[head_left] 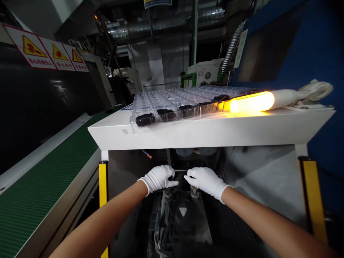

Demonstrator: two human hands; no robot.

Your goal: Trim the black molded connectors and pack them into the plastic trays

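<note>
Both my hands wear white gloves and reach in under a white shelf, above a dark machine fixture (184,211). My left hand (159,178) has its fingers bent and its thumb stretched out, with a gap between them. Opposite it, my right hand (205,180) points its slightly parted fingers leftward. A thin metal bar (181,171) runs across the space between the two hands; whether either touches it I cannot tell. Nothing held shows in either hand. Right below the right fingers stands a metal post (194,193).
On the white shelf (199,134) lie clear plastic trays (172,96) with several black parts (145,119) along the front. A glowing yellow lamp (254,103) rests at the right. Yellow posts (103,186) flank the opening. A green conveyor belt (51,172) runs along the left.
</note>
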